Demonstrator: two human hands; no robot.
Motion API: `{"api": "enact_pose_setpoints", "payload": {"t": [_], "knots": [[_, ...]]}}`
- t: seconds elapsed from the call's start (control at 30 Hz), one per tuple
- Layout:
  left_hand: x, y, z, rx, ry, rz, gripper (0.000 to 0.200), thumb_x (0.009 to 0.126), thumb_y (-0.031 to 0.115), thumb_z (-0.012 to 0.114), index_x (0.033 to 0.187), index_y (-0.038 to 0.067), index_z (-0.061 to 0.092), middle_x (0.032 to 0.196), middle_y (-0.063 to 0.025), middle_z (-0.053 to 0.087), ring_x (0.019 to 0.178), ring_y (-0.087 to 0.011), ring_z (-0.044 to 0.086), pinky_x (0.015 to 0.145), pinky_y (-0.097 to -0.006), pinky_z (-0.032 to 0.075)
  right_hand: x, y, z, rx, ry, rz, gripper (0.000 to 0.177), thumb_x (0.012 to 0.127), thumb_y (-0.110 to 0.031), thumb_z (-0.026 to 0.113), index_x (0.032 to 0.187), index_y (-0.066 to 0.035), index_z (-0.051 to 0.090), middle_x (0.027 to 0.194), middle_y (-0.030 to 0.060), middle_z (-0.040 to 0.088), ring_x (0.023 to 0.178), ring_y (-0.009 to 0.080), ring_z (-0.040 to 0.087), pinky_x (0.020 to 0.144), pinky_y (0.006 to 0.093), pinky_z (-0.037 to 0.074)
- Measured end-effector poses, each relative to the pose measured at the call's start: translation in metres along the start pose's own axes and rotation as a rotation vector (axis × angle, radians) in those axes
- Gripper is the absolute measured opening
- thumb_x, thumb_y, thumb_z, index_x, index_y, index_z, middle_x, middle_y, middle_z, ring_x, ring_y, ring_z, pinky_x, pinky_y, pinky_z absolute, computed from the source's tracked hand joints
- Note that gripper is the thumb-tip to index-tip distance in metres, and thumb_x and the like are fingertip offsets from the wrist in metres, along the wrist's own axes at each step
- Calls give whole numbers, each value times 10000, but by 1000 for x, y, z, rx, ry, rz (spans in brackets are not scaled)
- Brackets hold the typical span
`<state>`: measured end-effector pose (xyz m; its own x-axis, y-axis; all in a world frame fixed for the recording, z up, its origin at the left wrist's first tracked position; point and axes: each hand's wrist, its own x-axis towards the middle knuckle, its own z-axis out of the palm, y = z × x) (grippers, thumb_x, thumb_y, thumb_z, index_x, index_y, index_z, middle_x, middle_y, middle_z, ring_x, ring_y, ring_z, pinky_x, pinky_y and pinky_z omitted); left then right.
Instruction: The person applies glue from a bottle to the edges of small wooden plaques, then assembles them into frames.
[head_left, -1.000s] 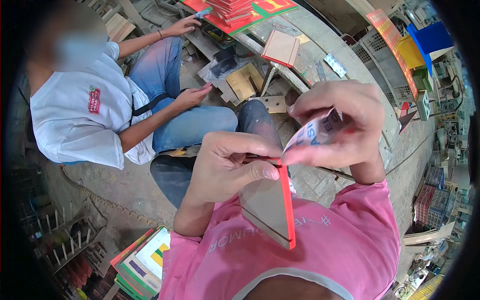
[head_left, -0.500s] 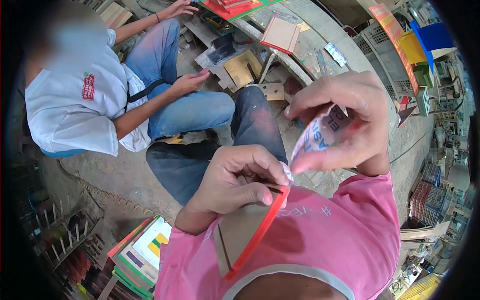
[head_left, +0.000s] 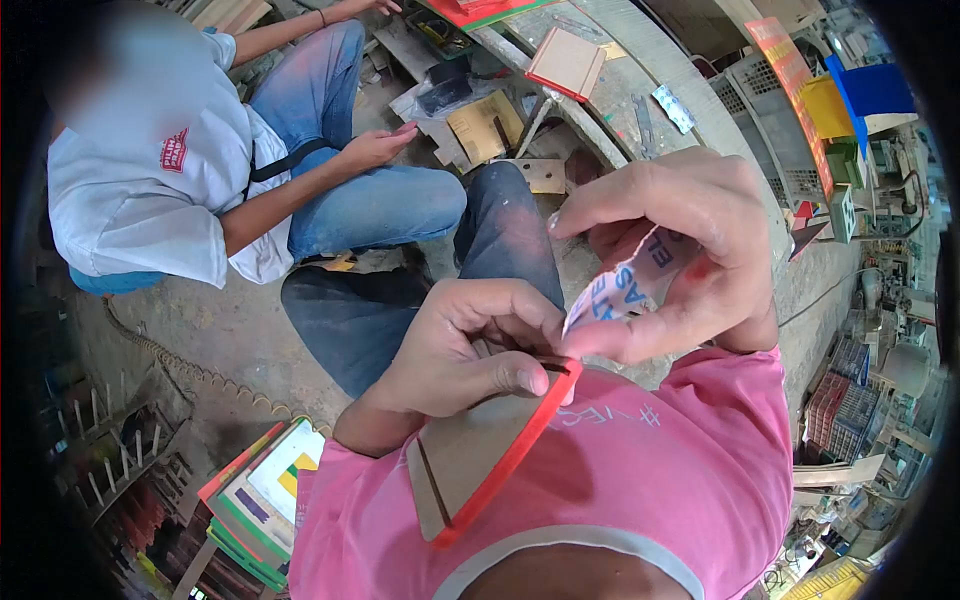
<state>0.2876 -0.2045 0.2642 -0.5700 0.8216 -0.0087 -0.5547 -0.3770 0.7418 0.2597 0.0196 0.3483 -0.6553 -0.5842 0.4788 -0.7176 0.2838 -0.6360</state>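
The left hand [head_left: 455, 350] is pinching the top corner of a flat brown board with a red edge strip [head_left: 470, 455]. The thumb is pressed on the near face and the other fingers are curled over the far side. The board sits tilted in the near middle of the scene, right in front of the person's pink shirt [head_left: 660, 480], with the red edge along its right side.

The right hand [head_left: 680, 245] is just right of the left one. Its fingers are bent into a loose claw, pinching a folded white paper with blue letters [head_left: 630, 285] between thumb and forefinger. The lower tip of that paper sits right at the board's top corner where the two hands meet, touching it as far as I can tell. The print is curled up, so I can't read all of it.

Far left there's a co-worker in a white T-shirt [head_left: 140, 170] and blue jeans, sitting with one hand [head_left: 375, 148] resting on a knee. Far middle is a grey workbench [head_left: 620, 95] with a small brown square panel with a red edge [head_left: 565, 62] lying on it, and cardboard scraps [head_left: 485, 125] just left of it. Near left on the floor is a stack of colourful printed boards [head_left: 260, 495]. Far right are yellow and blue boxes [head_left: 850, 95].
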Motion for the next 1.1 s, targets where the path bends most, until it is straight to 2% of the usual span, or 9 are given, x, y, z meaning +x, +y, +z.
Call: {"api": "enact_pose_setpoints", "payload": {"t": [0.23,0.27,0.47,0.6,0.7,0.8,0.93,1.03,1.1], "knots": [[0,6,8,9,41,24,208,814,52,758,961,-29,636,896,-65,686,837,-92,651,770,-230,502,0,-1,4,15,32,13,486,609,-270,905,879,56,666,712,97,665,467,138,596,418,221,424],[0,5,4,24,31,16,207,815,52,757,963,-29,637,900,-66,686,840,-91,651,771,-232,503,0,-6,-3,-67,-31,73,488,611,-274,903,879,57,665,714,93,665,466,133,593,420,221,425],[0,6,6,24,18,31,200,815,42,752,966,-29,642,909,-66,688,848,-91,652,773,-231,504,1,0,5,4,32,-45,500,615,-298,898,878,62,672,665,81,646,460,124,582,421,214,420],[0,9,7,13,41,15,193,815,45,753,957,-30,644,907,-63,689,845,-89,651,771,-228,504,2,-4,0,-64,56,-26,506,606,-302,901,881,59,676,640,74,635,458,124,581,418,214,410],[0,9,9,31,44,39,192,816,48,753,956,-27,646,899,-61,691,835,-89,653,764,-230,508,-1,-7,0,-44,-3,-34,516,595,-313,906,886,49,681,634,69,630,457,124,577,416,219,401],[0,4,5,22,49,48,196,817,55,757,957,-25,646,890,-61,692,826,-91,656,761,-233,512,0,-9,-2,-109,26,46,524,591,-317,907,885,53,680,639,70,634,457,126,578,419,226,403],[-1,9,10,75,62,49,202,814,62,763,956,-25,649,887,-63,693,828,-93,657,763,-236,513,1,-10,-3,-73,-23,-26,511,586,-291,910,883,56,679,652,77,644,460,120,579,418,225,403],[-2,7,9,50,74,49,208,811,68,769,954,-28,654,888,-68,694,836,-94,658,765,-238,512,1,-9,1,-88,46,9,491,599,-287,899,877,54,680,669,87,656,459,121,578,419,228,408],[-3,9,11,73,76,64,210,810,66,770,957,-31,658,890,-72,695,840,-95,659,767,-237,513,0,-8,3,-107,107,-63,493,603,-295,898,873,55,679,681,95,664,458,122,581,420,229,412]]}}
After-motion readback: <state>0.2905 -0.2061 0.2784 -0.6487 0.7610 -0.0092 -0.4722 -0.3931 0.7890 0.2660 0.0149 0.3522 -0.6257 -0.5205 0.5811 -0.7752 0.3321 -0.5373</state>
